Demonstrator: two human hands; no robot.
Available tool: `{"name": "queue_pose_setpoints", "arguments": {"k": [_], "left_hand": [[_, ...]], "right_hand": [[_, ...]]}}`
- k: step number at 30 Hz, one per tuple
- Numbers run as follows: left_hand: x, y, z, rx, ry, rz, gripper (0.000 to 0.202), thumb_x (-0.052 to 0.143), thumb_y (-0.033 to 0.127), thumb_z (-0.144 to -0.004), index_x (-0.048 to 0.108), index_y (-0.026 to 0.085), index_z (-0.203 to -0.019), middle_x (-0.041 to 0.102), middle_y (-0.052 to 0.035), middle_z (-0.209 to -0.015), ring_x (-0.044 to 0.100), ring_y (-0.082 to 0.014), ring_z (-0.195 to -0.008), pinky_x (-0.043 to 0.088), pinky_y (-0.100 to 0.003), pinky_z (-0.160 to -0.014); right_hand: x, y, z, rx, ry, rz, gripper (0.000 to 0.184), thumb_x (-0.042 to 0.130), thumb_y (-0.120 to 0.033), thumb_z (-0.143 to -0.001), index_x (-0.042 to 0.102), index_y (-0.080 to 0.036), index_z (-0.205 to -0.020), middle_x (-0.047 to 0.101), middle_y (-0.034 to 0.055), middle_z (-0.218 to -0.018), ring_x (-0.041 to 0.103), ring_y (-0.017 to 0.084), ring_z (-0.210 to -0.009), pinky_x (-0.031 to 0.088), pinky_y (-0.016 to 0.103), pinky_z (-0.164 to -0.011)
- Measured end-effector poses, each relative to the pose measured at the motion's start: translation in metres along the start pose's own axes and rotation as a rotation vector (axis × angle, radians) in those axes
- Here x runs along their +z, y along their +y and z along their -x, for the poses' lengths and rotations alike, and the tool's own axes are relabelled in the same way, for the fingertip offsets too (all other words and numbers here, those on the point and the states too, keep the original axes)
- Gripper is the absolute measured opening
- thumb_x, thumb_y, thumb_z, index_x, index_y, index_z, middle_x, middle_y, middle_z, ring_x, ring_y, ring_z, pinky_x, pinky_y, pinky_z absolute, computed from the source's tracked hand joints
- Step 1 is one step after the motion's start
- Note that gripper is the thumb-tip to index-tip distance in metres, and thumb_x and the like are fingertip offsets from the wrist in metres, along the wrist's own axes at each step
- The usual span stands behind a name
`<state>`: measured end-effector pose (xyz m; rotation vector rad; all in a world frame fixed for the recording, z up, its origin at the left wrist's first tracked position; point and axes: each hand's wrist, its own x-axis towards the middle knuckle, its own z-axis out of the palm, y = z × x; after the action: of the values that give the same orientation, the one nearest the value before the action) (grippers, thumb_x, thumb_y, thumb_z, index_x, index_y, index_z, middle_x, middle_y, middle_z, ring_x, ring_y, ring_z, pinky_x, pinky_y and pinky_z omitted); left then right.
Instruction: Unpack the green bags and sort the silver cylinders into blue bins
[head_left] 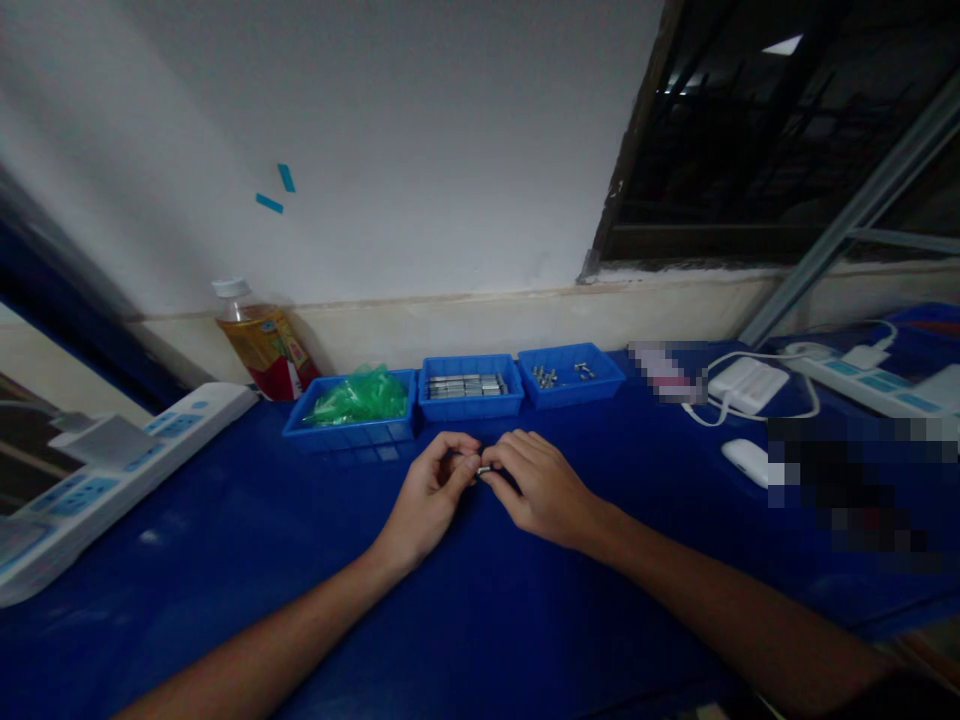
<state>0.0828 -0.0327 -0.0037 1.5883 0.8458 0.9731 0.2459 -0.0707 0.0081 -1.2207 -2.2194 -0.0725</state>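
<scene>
My left hand [438,487] and my right hand [541,484] meet above the blue table, fingertips closed around a small shiny metal part [484,470]. Both hands pinch it, and the fingers cover most of it, so its exact kind does not show. Just behind my hands stands a blue bin with silver metal pieces [466,385] lying in rows. To its right, another blue bin holds small metal fittings [546,377]. The left bin is heaped with green plastic bags or film [361,396].
A drink bottle [266,345] leans at the wall behind the left bin. Power strips lie at the left [127,480] and far right [874,385]. A white charger [748,385] with cables and a white rounded case [746,463] lie on the blue table [300,570] to the right.
</scene>
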Motion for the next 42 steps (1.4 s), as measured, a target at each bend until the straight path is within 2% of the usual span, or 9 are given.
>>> {"name": "queue_pose_setpoints", "arguments": {"k": [5,9,12,15,21,25,34,37,42], "left_hand": [[0.005,0.006,0.007,0.12,-0.108,-0.291,0.023,0.05,0.034,-0.088,0.055,0.017,-0.103,0.059,-0.0053,-0.091,0.056,-0.017,-0.083,0.046,-0.031,-0.075],[0.01,0.012,0.016,0.325,-0.3,-0.703,0.033,0.06,0.035,-0.082,0.057,0.022,-0.113,0.057,-0.0071,-0.103,0.051,-0.0232,-0.096,0.04,-0.04,-0.085],[0.012,0.012,0.018,0.36,-0.375,-0.85,0.019,0.055,0.033,-0.086,0.061,0.024,-0.102,0.059,-0.0051,-0.101,0.05,-0.0234,-0.093,0.037,-0.041,-0.083],[0.012,0.012,0.016,0.36,-0.378,-0.828,0.017,0.048,0.031,-0.091,0.063,0.022,-0.094,0.061,-0.0041,-0.096,0.051,-0.021,-0.089,0.036,-0.037,-0.08],[0.004,0.005,0.005,0.242,-0.173,-0.567,0.029,0.039,0.034,-0.093,0.06,0.016,-0.083,0.061,-0.0025,-0.079,0.055,-0.0173,-0.076,0.04,-0.028,-0.072],[0.001,0.002,0.003,0.164,-0.077,-0.45,0.036,0.036,0.039,-0.093,0.054,0.016,-0.072,0.055,-0.0006,-0.069,0.052,-0.0157,-0.067,0.039,-0.026,-0.064],[0.003,0.005,0.006,0.07,-0.054,-0.403,0.046,0.029,0.046,-0.093,0.06,0.015,-0.08,0.057,-0.0016,-0.072,0.053,-0.0169,-0.071,0.039,-0.027,-0.067],[0.004,0.006,0.007,0.121,-0.158,-0.491,0.039,0.034,0.042,-0.093,0.063,0.016,-0.09,0.061,-0.0025,-0.079,0.056,-0.018,-0.078,0.04,-0.028,-0.073],[0.006,0.008,0.009,0.203,-0.255,-0.65,0.03,0.038,0.037,-0.092,0.061,0.017,-0.089,0.063,-0.0028,-0.082,0.056,-0.0177,-0.078,0.041,-0.029,-0.072]], "right_hand": [[-0.019,0.037,-0.005,0.091,0.213,0.097,0.018,0.046,-0.026,-0.091,0.058,-0.018,-0.081,0.061,0.0056,-0.078,0.053,0.019,-0.077,0.037,0.033,-0.072],[-0.036,0.092,-0.007,0.355,0.39,0.331,0.023,0.049,-0.033,-0.089,0.061,-0.018,-0.077,0.062,0.0088,-0.081,0.052,0.023,-0.083,0.037,0.036,-0.075],[-0.039,0.115,-0.005,0.538,0.421,0.446,0.026,0.055,-0.041,-0.085,0.063,-0.016,-0.083,0.062,0.0117,-0.089,0.05,0.028,-0.091,0.037,0.038,-0.075],[-0.035,0.105,-0.003,0.518,0.413,0.416,0.027,0.055,-0.042,-0.085,0.062,-0.016,-0.087,0.061,0.0118,-0.092,0.049,0.028,-0.094,0.037,0.038,-0.077],[-0.024,0.029,-0.002,0.025,0.089,0.016,0.014,0.054,-0.027,-0.086,0.059,-0.017,-0.095,0.061,0.0034,-0.083,0.053,0.018,-0.083,0.039,0.032,-0.078],[-0.021,0.003,0.0,-0.129,-0.01,-0.071,0.02,0.058,-0.022,-0.082,0.057,-0.015,-0.101,0.061,0.0045,-0.09,0.052,0.018,-0.087,0.04,0.031,-0.078],[-0.018,0.021,-0.008,-0.035,0.123,0.075,0.019,0.051,-0.033,-0.089,0.06,-0.017,-0.083,0.06,0.0059,-0.084,0.052,0.019,-0.084,0.039,0.032,-0.078],[-0.018,0.042,-0.029,0.144,0.179,0.2,0.026,0.049,-0.037,-0.09,0.062,-0.016,-0.081,0.061,0.0074,-0.085,0.052,0.02,-0.085,0.039,0.033,-0.08],[-0.008,0.08,-0.076,0.318,0.057,0.299,0.024,0.052,-0.037,-0.087,0.064,-0.017,-0.091,0.063,0.0085,-0.091,0.052,0.022,-0.091,0.039,0.033,-0.081]]}}
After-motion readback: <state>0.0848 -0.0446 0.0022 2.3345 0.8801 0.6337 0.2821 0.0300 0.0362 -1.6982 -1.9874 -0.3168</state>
